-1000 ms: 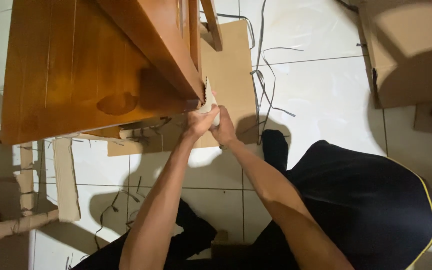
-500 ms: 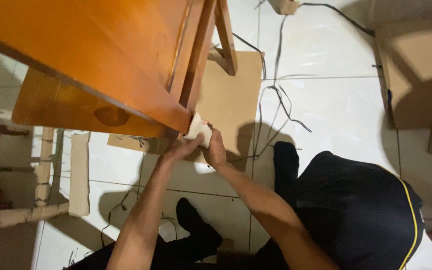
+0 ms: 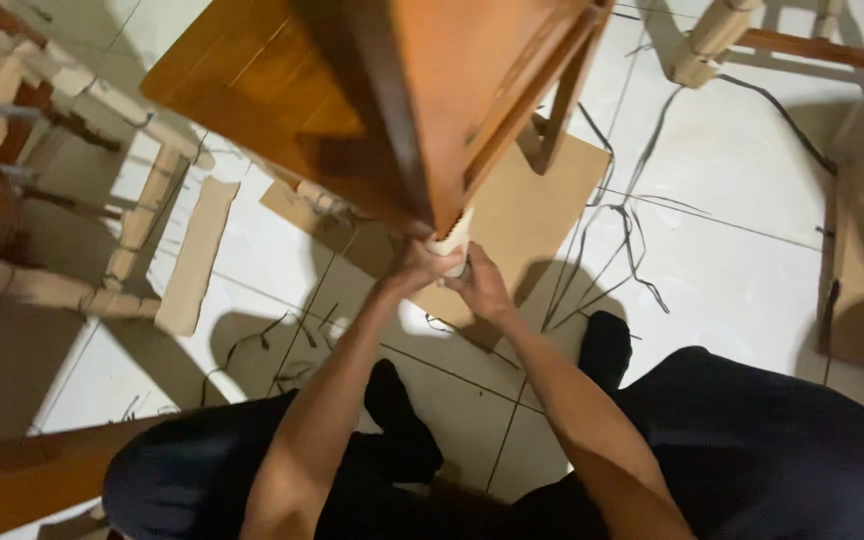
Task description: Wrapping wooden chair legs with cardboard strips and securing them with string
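Wrapping is the step in hand, by the look of it: your left hand (image 3: 414, 265) and right hand (image 3: 480, 287) both close their fingers around a pale cardboard wrap (image 3: 452, 238) at the lower corner of the wooden table (image 3: 372, 100), just above the floor. Next, I judge, you need a firm pinch so the wrap sits tight on the corner. Around you: white tile floor (image 3: 742, 270), a flat cardboard sheet (image 3: 522, 215) under the table, loose dark straps (image 3: 617, 235), and wrapped chair legs (image 3: 72, 290) well to your left.

A pale cardboard wrap (image 3: 450, 242) curls around the wooden table's (image 3: 352, 90) leg.
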